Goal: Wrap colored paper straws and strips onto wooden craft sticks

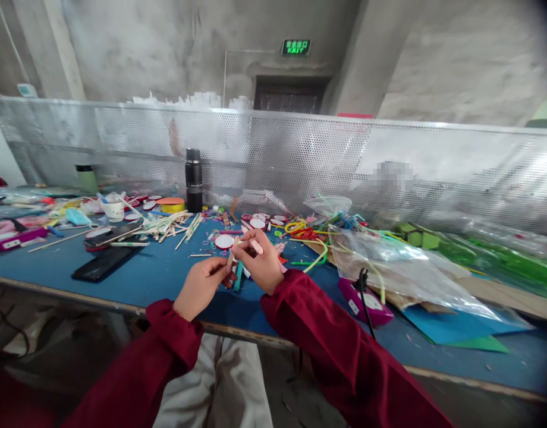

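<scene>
Currently the left hand pinches the lower end of a pale strip, tilted slightly above the counter, while the right hand has its fingers closed near the strip's upper end and also grips a pinkish piece. Beneath them shows a teal item, partly hidden; a black phone lies off to the left, a purple box to the right
</scene>
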The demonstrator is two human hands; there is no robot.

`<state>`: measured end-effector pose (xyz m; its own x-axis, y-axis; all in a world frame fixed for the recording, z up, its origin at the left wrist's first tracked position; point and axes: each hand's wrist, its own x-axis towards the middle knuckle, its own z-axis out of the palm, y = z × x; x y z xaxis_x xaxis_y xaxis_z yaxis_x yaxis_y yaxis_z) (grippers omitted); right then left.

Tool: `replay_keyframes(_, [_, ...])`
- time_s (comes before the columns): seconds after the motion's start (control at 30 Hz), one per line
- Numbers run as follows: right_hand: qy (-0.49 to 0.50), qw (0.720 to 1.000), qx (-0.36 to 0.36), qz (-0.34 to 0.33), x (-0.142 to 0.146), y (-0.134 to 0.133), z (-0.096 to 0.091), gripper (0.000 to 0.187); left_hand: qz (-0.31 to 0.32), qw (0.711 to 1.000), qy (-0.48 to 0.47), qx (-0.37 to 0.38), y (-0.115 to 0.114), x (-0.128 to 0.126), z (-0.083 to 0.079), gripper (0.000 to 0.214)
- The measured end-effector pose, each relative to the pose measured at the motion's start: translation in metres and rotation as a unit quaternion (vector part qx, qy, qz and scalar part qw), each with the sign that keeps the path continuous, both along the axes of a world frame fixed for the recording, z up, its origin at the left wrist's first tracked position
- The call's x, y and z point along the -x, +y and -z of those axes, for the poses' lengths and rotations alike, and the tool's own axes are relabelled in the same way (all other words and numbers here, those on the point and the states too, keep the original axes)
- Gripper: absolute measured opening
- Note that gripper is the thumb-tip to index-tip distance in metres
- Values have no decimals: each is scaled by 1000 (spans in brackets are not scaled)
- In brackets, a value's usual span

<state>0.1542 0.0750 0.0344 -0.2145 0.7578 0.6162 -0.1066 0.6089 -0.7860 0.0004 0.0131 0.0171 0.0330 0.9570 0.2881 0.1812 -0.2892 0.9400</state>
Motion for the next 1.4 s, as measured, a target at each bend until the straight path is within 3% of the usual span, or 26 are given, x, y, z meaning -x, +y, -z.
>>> replay_keyframes(0.23, [44, 996, -51, 58, -13, -5, -14, 44, 11, 999, -45, 15, 8, 2, 16, 29])
replay_keyframes(0.43, [0, 993, -92, 78, -15, -11, -14, 11, 24, 999, -29, -3, 7, 4, 24, 27])
replay_keyframes(0.73, [-89, 973, -157, 145, -17, -9, -10, 9, 18, 1000, 4, -6, -1, 3, 18, 22])
replay_keyframes(1.4, [-94, 978, -127, 132, -18, -8, -10, 12, 18, 1000, 9, -8, -2, 3, 18, 22])
